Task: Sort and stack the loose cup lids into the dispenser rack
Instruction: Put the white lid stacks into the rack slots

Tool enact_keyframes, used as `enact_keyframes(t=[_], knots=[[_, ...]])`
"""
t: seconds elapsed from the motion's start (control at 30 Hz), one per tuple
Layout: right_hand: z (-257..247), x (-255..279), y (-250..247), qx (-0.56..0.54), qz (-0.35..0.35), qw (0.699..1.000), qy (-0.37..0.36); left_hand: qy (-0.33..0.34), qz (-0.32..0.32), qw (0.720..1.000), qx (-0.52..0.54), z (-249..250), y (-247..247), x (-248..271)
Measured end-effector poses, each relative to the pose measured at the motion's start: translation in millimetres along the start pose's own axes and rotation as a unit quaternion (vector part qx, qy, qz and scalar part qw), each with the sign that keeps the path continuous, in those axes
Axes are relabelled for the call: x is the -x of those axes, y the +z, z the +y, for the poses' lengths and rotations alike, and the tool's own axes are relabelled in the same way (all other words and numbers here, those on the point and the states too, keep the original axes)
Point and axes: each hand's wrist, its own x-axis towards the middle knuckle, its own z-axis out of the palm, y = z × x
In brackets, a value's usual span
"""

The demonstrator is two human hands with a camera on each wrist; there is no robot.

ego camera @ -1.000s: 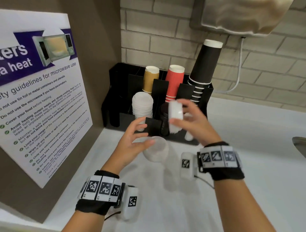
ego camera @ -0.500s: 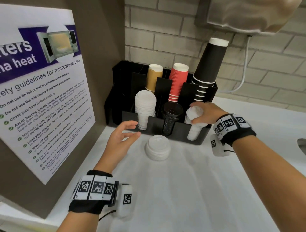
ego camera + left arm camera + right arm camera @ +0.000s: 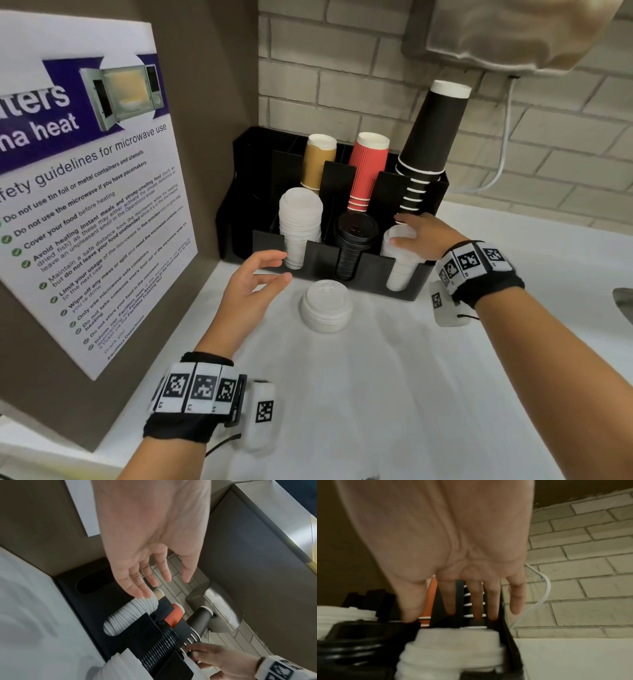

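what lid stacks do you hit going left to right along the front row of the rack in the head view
tall white lid stack → black lid stack → shorter white lid stack, with the right hand resting on it

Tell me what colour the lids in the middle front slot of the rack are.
Black. The middle lid stack sits between two white stacks in the rack, clearest in the head view.

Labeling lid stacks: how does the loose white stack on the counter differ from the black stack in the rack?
The loose stack is white, short, and sits free on the counter. The black stack is taller and stands in the rack's middle front slot. Neither is touched by a hand. Both are round sip lids, dome up.
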Motion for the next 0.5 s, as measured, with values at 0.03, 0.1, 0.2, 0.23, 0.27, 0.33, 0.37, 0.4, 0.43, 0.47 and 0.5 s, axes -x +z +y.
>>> enact_keyframes(t=[0.03,0.1,0.2,0.23,0.27,0.33,0.37,0.4,0.43,0.47,0.5], knots=[[0.9,3.0,0.0,0.003,0.039,0.999,-0.003,-0.001,0.001,1.000,0.000,0.1,-0.4,-0.1],[-0.2,11.1,2.3,0.009,0.090,0.996,-0.011,-0.005,0.003,1.000,0.000,0.6,-0.6,-0.1],[-5.5,21.8,10.8,0.052,0.062,0.996,-0.024,-0.006,0.005,1.000,0.003,1.8,1.3,0.3],[-7.2,23.7,13.8,0.060,0.050,0.997,-0.024,-0.005,0.005,1.000,0.005,2.2,2.0,0.4],[-8.5,24.9,15.6,0.067,0.045,0.997,-0.021,-0.005,0.005,1.000,0.006,2.7,2.8,0.4],[-10.3,27.4,16.9,0.080,0.055,0.995,-0.018,-0.005,0.002,1.000,0.007,3.5,4.5,0.4],[-12.2,29.4,17.0,0.082,0.078,0.993,-0.020,-0.005,0.001,1.000,0.007,3.5,4.8,0.4],[-15.4,32.0,16.8,0.068,0.115,0.991,-0.029,-0.004,0.001,1.000,0.007,3.3,4.4,0.6],[-20.3,35.4,17.3,0.037,0.158,0.986,-0.048,-0.004,0.002,1.000,0.007,2.7,3.8,0.8],[-27.1,39.0,18.7,-0.003,0.190,0.979,-0.077,-0.004,0.004,1.000,0.007,2.0,3.0,0.9],[-35.2,42.7,21.5,-0.041,0.191,0.974,-0.114,-0.005,0.005,1.000,0.008,1.2,2.6,0.7]])
